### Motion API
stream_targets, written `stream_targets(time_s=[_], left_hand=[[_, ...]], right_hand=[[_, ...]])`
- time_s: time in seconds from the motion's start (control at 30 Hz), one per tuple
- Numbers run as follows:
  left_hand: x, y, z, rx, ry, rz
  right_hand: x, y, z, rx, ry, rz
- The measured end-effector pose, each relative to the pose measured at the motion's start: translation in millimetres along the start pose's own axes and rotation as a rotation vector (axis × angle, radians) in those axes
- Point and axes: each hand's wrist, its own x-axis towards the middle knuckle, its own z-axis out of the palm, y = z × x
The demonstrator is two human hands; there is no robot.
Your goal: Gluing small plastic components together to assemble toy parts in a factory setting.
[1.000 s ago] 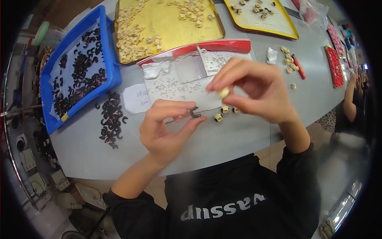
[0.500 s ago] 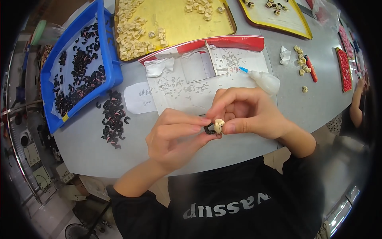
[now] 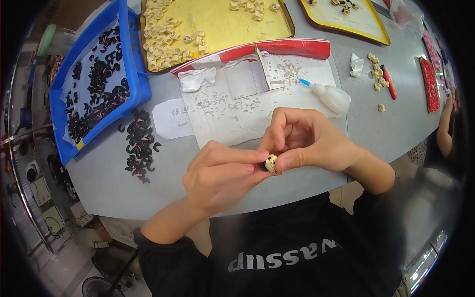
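Misalignment looks like the main risk: cream block and dark curved piece meet right at the fingertips, between the two hands. Fingers cover most of the contact, so a crooked fit could go unnoticed. Can't tell if they're joined.

Slip is second: small parts, small pinch area; uneven squeeze from either side could pop one out. A drop would likely hit the grey tabletop or go over its near edge, which is close.

Minor: squeeze bottle lies on its side across the right edge of the red-edged white cardboard, just beyond the right knuckles. A careless lift could knock it; might leak if it holds liquid, can't tell.

Pose: left hand pinches the dark piece, forefinger extended on top, thumb underneath. Right hand grasps the cream block, thumb against its right side, forefinger arched over. Neither is a full fist. Forearms angle in from lower left and lower right, elbows bent, wrists above the table's near side.
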Motion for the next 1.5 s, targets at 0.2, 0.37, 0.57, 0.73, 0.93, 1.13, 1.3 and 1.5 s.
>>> stream_targets(time_s=[0.2,0.37,0.57,0.73,0.93,1.13,1.3,1.5], left_hand=[[2,4,1,0.017,0.051,-0.021],[-5,3,4,-0.132,0.106,0.023],[-6,4,0,-0.189,0.057,0.021],[-5,2,-2,-0.178,0.007,0.056],[1,1,5,-0.24,0.055,0.153],[0,-1,5,-0.22,0.043,0.216],[-1,1,5,-0.362,0.019,0.212],[-1,6,2,-0.445,-0.015,0.19]], right_hand=[[1,7,-2,0.11,-0.013,-0.014],[0,9,0,0.137,-0.034,-0.032],[0,9,4,0.155,-0.036,-0.045],[0,11,5,0.167,-0.03,-0.052],[0,13,4,0.184,-0.045,-0.043],[-1,13,0,0.202,-0.075,-0.098],[-1,15,1,0.181,-0.13,-0.083],[-1,17,3,0.173,-0.183,-0.051]])
